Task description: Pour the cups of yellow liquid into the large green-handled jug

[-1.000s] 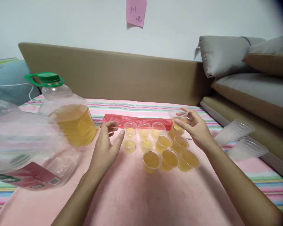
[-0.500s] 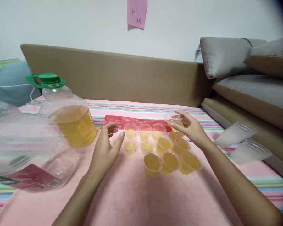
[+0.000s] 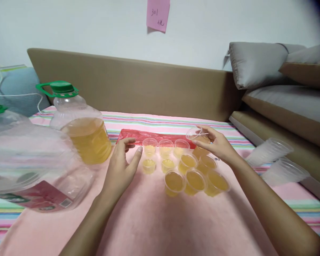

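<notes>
- Clear cup (image 3: 193,134): tilted, over the back right corner of the grouped cups (image 3: 174,182).
- Right hand (image 3: 220,146): pinching that clear cup between thumb and fingers.
- Left hand (image 3: 122,164): thumb and fingers wide apart, beside the group's left edge.
- Red plastic (image 3: 138,134): behind the cups.
- Green-capped bottle (image 3: 92,140): left, holding yellow liquid.

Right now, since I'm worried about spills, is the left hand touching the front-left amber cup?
Apart. The head view shows a strip of pink cloth between the left hand and the front-left amber cup.
</notes>
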Demonstrator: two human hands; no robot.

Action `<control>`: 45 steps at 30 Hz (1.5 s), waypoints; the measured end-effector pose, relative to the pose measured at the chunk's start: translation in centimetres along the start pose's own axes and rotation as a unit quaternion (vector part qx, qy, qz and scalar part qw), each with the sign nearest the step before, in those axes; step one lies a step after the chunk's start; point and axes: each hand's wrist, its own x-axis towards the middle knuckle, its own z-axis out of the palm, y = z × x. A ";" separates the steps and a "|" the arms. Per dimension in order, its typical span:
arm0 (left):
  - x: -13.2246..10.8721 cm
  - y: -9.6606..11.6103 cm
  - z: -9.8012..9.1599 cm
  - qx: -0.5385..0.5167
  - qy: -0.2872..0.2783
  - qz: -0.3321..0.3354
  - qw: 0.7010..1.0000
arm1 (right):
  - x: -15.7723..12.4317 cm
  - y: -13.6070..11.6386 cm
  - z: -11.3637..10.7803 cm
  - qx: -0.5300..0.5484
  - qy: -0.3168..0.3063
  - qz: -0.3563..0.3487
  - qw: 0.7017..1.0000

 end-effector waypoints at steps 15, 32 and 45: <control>-0.2 0.2 -0.2 0.003 0.003 -0.009 1.000 | 0.0 0.5 -0.4 -0.100 -0.033 -0.013 0.994; -0.1 0.1 -0.1 0.003 0.002 -0.007 1.000 | 0.2 0.9 -0.5 -0.155 -0.048 -0.060 0.985; -0.2 0.1 -0.1 0.006 0.006 0.001 1.000 | 0.1 0.6 -0.2 -0.191 -0.060 -0.085 0.976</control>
